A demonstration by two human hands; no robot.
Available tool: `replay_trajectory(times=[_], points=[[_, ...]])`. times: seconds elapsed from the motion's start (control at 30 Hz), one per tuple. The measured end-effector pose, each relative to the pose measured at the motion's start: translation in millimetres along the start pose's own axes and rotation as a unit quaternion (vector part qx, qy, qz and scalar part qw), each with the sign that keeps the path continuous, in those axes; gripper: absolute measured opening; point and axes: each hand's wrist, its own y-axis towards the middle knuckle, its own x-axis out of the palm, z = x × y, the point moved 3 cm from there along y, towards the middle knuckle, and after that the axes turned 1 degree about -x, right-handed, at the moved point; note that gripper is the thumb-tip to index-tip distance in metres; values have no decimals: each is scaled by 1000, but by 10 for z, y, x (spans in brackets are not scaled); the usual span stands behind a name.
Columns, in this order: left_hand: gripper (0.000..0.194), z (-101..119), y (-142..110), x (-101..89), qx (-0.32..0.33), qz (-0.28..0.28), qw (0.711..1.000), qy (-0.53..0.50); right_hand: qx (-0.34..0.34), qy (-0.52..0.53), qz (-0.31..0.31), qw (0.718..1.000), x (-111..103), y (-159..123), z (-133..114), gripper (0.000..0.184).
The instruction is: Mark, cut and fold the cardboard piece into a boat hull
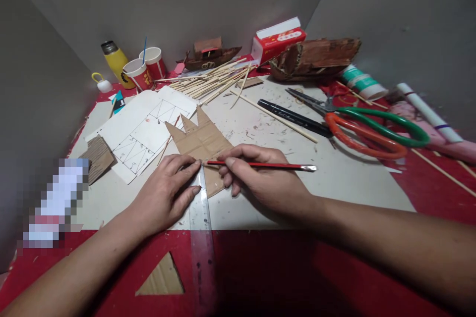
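Red and black, a pencil (pixel 290 166) is pinched between the thumb and fingers of the right hand (pixel 266 178), its tip at the upper end of a clear ruler (pixel 201 208). Fingers extended, the left hand (pixel 167 183) presses on that end, seemingly to steady it against the cardboard (pixel 201 141), which lies by both hands, spikes pointing away. Nearer, a cardboard triangle (pixel 163 280) lies left of the ruler. Beyond, a drawing (pixel 148 124) lies open on the left, perhaps for easy viewing; scissors (pixel 353 111) and a black marker (pixel 292 116) rest rightward, probably for easy reach.
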Motion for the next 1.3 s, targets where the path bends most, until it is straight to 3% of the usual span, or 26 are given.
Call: replay_trajectory(times=[0.17,0.73,1.3], points=[[36,6,-10,-7,9,6,1000,1,6,-8,28,1000,-22,-40,-81,16],[34,55,10,-15,4,-20,1000,22,9,-82,-29,996,7,-24,72,20],[33,70,22,-11,5,-3,1000,10,8,-72,-25,997,7,-9,118,19]])
